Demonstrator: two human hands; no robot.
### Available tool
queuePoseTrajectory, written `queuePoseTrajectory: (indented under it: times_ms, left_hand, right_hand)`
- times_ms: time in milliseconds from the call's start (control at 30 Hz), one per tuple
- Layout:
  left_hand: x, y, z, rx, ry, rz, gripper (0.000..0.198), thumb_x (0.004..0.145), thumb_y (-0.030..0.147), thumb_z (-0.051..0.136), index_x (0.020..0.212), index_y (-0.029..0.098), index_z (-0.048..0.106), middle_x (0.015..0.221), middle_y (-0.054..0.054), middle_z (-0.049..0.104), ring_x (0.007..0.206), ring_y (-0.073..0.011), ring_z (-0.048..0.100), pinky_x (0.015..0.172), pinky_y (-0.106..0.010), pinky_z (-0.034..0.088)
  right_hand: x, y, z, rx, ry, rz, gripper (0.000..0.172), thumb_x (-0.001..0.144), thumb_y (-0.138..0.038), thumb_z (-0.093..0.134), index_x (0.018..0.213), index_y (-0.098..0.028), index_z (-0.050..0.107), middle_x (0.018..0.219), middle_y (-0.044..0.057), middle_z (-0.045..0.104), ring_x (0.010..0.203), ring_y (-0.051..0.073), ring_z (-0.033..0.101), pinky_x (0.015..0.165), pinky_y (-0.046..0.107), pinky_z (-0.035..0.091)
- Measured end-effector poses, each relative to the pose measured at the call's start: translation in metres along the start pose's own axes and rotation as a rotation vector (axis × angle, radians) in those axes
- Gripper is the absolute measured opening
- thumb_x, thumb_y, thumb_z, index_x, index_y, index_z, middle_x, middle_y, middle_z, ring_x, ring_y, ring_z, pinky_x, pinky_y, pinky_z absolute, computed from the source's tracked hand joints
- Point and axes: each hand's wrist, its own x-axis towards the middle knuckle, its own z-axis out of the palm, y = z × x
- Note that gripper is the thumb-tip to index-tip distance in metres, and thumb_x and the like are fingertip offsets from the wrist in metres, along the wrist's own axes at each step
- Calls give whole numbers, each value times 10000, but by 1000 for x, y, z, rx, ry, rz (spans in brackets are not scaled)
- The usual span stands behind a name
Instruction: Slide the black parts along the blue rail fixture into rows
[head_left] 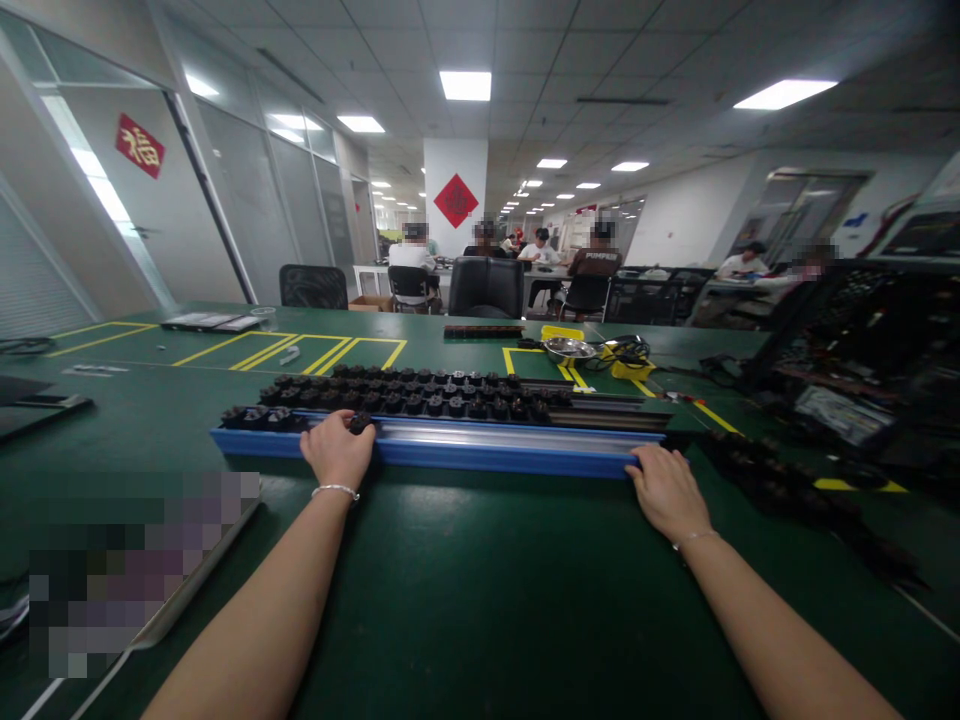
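Well, blue rail (487,456): it lay on the green surface (480,590) straight in front of me, just on my side of the rows of black parts (456,406).
Long axis: it ran left to right, roughly crosswise to my body, one end out past my left hand (339,457), the other by my right hand (667,490).
Open side: the channel faced up, and I looked down into it over the near wall.
Rail's looks: long, straight and narrow, bright blue on the outside, with a smooth silvery strip (510,434) shining inside between my hands.
Line of black pieces (259,418): dark, knobby and roundish, they stood along the rail's left part.
Left fingers: bent nearly closed at the near wall, thumb and forefinger about a single black piece (361,424).
Right fingers: curled over the rail near its right end, thumb against the near wall; their tips were partly hidden from me.
Rows behind: they ran about parallel to the blue rail, close to its far side.
Steel bowl (568,349): it sat farther off, beyond the rows and toward the right.
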Motion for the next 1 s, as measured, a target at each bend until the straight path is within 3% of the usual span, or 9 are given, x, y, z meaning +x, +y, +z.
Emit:
queuePoseTrajectory:
  times_ms: [1000]
  left_hand:
    - [-8,10,3,-19,-51,28,363,694,406,580,999,209,596,996,-71,673,1033,-279,553,1037,-467,225]
  right_hand:
    - [0,-2,-2,14,-22,18,265,866,-312,351,970,-173,551,1017,113,613,1010,252,533,967,473,343]
